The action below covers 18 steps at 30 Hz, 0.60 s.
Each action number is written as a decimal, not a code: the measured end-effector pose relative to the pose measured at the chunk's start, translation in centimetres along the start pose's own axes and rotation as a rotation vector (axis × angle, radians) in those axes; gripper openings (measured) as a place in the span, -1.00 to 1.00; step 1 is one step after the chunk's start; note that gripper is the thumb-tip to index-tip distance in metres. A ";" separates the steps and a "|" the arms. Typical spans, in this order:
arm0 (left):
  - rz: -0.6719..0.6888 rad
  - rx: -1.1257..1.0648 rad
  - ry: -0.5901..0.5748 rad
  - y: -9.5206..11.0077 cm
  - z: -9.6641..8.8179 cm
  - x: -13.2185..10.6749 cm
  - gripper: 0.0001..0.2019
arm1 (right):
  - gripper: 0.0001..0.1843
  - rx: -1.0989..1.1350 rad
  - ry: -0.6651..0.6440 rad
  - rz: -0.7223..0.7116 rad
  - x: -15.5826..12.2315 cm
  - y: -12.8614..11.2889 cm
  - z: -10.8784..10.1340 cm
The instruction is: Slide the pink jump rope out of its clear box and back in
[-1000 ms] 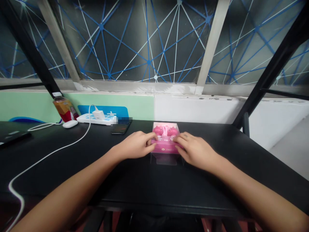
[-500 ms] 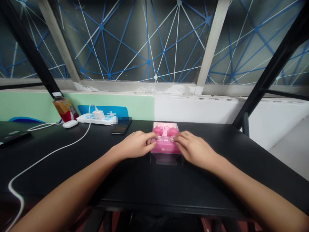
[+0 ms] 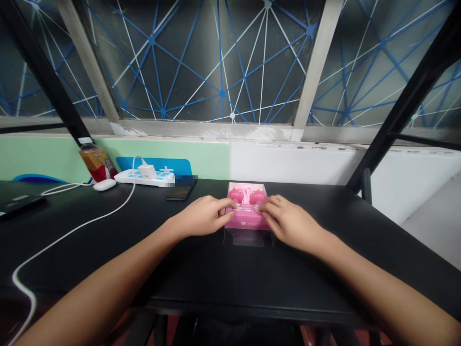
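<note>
A small pink box [image 3: 247, 222] with pale printing lies on the black desk in front of me. In its open-looking upper part are two rounded pink pieces [image 3: 257, 196] with a light pink cord [image 3: 247, 194] bundled between them; their exact kind is unclear. A clear plastic flap [image 3: 247, 239] sticks out from the near edge of the box. My left hand [image 3: 209, 215] grips the left side of the box, fingers bent and thumb at its near corner. On the right side, my right hand [image 3: 284, 218] holds it with curled fingers; its fingertips partly cover the edge.
Left of the box, a phone [image 3: 180, 190] lies near a white power strip [image 3: 144, 178] with a charger [image 3: 147, 170] plugged in. A white mouse [image 3: 104, 185] and a drink bottle [image 3: 96, 161] stand farther left. A white cable [image 3: 77, 226] runs across the left of the desk [image 3: 230, 278].
</note>
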<state>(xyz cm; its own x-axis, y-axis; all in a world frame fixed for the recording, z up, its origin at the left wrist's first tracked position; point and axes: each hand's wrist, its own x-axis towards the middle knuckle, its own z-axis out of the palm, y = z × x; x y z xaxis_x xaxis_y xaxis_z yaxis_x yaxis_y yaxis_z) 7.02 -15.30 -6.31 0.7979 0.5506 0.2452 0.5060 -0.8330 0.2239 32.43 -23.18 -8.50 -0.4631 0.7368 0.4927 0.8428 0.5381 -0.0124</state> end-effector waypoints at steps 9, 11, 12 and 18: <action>-0.002 -0.008 0.001 -0.1 0.0 0.0 -0.73 | -0.79 0.061 -0.007 0.035 0.0 0.1 0.0; 0.003 -0.007 -0.002 -0.1 -0.1 -0.1 -0.73 | -0.78 0.061 -0.003 0.037 0.1 0.1 0.1; 0.005 -0.004 -0.003 -0.2 -0.1 -0.1 -0.73 | -0.78 0.058 0.000 0.039 0.1 0.1 0.1; 0.004 0.020 0.013 -0.3 -0.1 -0.2 -0.72 | -0.77 0.070 0.009 0.037 0.3 0.1 0.1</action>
<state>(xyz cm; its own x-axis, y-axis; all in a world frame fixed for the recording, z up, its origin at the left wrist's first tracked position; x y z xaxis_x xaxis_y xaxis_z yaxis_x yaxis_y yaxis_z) 6.61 -15.15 -6.31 0.7957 0.5476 0.2588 0.5091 -0.8361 0.2043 32.36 -22.91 -8.44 -0.4295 0.7529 0.4987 0.8377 0.5384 -0.0914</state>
